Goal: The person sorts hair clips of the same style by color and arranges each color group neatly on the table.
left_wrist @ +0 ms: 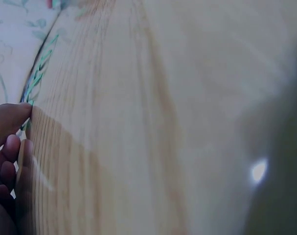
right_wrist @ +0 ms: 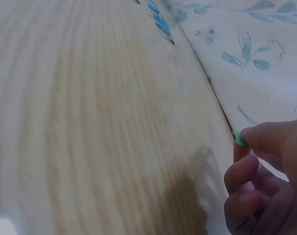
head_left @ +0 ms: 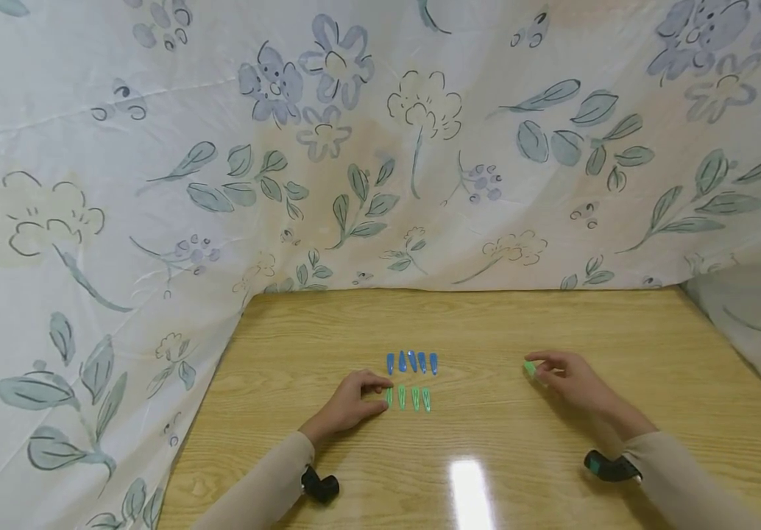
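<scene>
Several green snap hair clips point(head_left: 415, 398) lie in a row on the wooden table, upright side by side as I look down. Behind them is a row of several blue hair clips point(head_left: 411, 362). My left hand point(head_left: 352, 401) is at the left end of the green row, its thumb and a finger pinching the two ends of the leftmost green hair clip point(head_left: 389, 397). Off to the right, my right hand point(head_left: 569, 379) pinches another green hair clip point(head_left: 530, 367) between thumb and fingertip, mostly covered in the right wrist view. Its other fingers are curled.
The wooden table point(head_left: 486, 324) meets a floral cloth point(head_left: 367, 221) at its back and sides. Black wrist cameras point(head_left: 319, 486) sit on both wrists. A bright light reflection lies on the tabletop near the front.
</scene>
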`<state>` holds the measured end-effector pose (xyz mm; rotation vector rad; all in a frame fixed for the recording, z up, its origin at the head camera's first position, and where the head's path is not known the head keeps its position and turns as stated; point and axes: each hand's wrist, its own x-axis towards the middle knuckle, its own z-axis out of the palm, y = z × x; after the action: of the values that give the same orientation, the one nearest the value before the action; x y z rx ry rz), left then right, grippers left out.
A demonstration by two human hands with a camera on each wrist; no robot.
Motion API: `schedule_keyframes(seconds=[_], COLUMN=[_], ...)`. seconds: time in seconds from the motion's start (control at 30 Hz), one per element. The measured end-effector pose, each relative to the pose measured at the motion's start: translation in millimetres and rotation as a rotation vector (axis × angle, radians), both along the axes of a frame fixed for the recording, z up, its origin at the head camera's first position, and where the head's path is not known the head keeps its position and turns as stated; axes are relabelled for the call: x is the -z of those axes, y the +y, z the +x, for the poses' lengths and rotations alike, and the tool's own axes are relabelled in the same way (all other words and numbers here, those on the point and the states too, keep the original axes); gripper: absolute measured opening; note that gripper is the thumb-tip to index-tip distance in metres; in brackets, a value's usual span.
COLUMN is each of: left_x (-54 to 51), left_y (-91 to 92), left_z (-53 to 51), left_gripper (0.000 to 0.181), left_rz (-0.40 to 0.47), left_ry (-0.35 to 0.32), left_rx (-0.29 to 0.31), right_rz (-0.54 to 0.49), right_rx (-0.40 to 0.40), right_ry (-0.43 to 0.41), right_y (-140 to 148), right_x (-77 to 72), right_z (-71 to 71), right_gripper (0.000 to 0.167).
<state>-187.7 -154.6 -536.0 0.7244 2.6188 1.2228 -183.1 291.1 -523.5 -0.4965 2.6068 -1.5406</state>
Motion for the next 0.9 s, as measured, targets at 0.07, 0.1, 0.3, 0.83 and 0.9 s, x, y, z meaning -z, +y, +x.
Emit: schedule_keyframes(seconds=[0.07, 0.1, 0.3, 0.83, 0.9], left_x=[0.0, 0.0, -0.9, 0.7, -0.8], left_y=[-0.2, -0.3, -0.6, -2.2, -2.1], left_z=[0.2, 0.2, 1.8, 0.9, 0.6], left_gripper=[0.031, 0.031, 0.031, 0.031, 0.031], left_rz=[-0.001, -0.004, -0.001, 0.005, 0.005], left_ry=[0.0, 0.001, -0.013, -0.015, -0.012], left_rx=[0.001, 0.001, 0.004, 0.01, 0.011], right_rz=[-0.011, -0.016, -0.063, -0.144, -0.139], right_rx=[-0.007, -0.014, -0.043, -0.049, -0.05], right_ry=[-0.006, -0.01, 0.024, 0.056, 0.063], right_y=[-4.7, -7.1, -21.2, -61.7, -66.4], right_x=[1.5, 1.8, 3.1, 11.6, 10.9], right_z=[1.7, 2.9, 9.9, 22.0, 22.8], right_gripper=[0.032, 0.032, 0.031, 0.028, 0.028])
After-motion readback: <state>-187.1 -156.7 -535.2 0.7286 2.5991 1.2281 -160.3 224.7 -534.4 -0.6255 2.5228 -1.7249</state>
